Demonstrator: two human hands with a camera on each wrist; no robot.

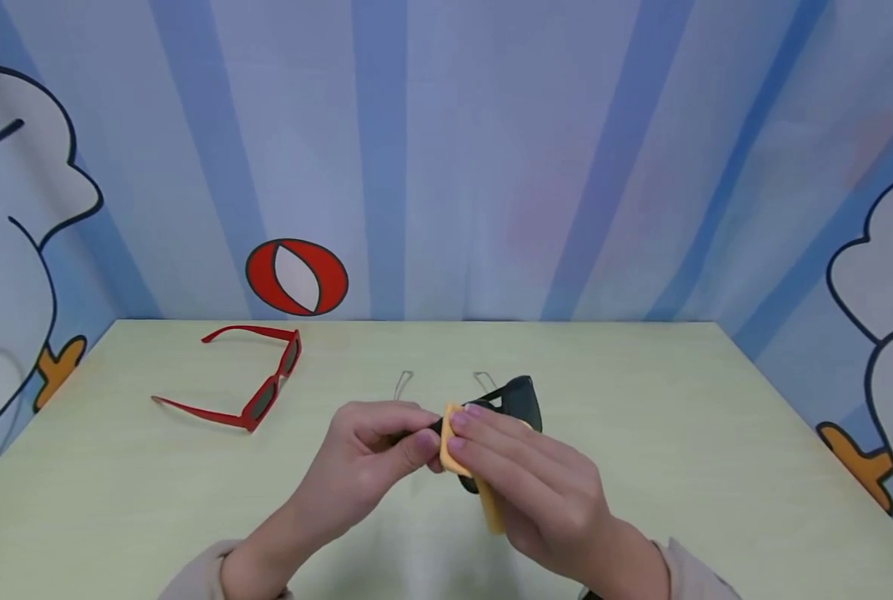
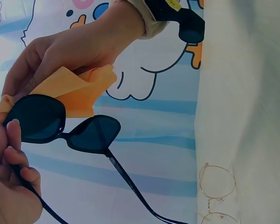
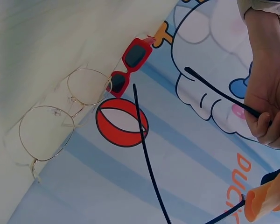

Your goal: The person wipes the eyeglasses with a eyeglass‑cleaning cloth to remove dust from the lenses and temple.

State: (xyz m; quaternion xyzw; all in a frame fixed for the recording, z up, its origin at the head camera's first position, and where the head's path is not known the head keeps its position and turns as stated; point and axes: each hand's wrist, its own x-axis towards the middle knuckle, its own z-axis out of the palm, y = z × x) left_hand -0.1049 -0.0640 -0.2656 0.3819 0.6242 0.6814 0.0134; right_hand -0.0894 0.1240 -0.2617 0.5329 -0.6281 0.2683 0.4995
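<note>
A pair of black sunglasses (image 1: 523,404) is held up over the table's middle, its temples spread in the right wrist view. My left hand (image 1: 374,462) pinches the frame's left end, with fingers curled around one temple in the left wrist view. My right hand (image 1: 544,483) holds a yellow-orange cloth (image 1: 489,507) folded over the edge of the lens nearest the left hand. Part of the cloth (image 2: 79,93) fans out behind the dark lenses (image 2: 37,121). From the head view, the hands and cloth cover much of the sunglasses.
Red-framed sunglasses (image 1: 262,404) lie with temples open on the table's left. Thin gold wire glasses (image 3: 19,135) rest on the table, mostly hidden behind the hands in the head view. The pale table (image 1: 716,433) ends at a blue striped cartoon backdrop (image 1: 461,167).
</note>
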